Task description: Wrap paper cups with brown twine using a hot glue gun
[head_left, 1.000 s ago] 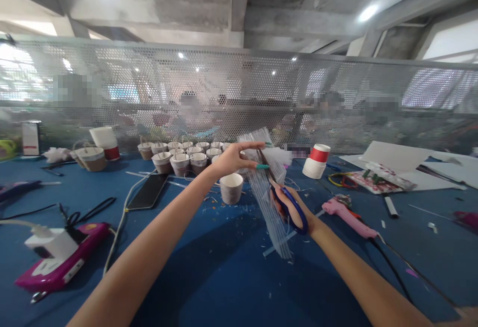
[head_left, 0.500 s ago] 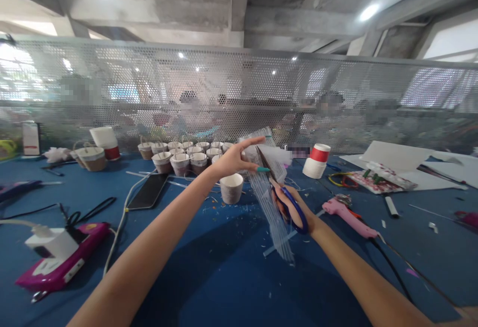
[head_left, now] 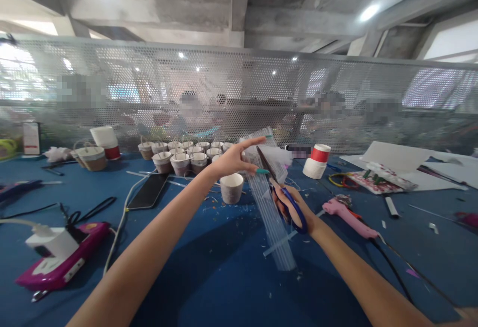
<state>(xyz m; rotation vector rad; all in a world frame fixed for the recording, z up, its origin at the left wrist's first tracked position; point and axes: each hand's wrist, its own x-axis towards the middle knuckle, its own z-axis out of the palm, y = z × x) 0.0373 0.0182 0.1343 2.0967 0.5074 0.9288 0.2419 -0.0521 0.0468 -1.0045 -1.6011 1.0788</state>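
Note:
My left hand [head_left: 235, 159] is around the upper part of a bundle of clear glue sticks [head_left: 274, 227], with its index finger and thumb stretched apart; the other fingers are hidden. Crumpled translucent plastic [head_left: 282, 155] sticks out to the right between them. My right hand [head_left: 304, 212] grips blue-handled scissors [head_left: 297, 211]. Their dark blades point up and left, close to my left thumb and in front of the plastic. A single clear stick [head_left: 276, 248] crosses the bundle's lower part. Left of the bundle stands a small white cup [head_left: 231, 189].
Several small handled cups [head_left: 181, 163] stand in a cluster behind. A dark phone [head_left: 147, 191] and a magenta power strip [head_left: 80, 247] lie left. Right are a pink glue gun [head_left: 349, 218], stacked cups with a red band [head_left: 317, 160] and white paper [head_left: 396, 163].
The lower end of the glue stick bundle has shifted slightly and looks broader. Both hands and the scissors stay almost where they were.

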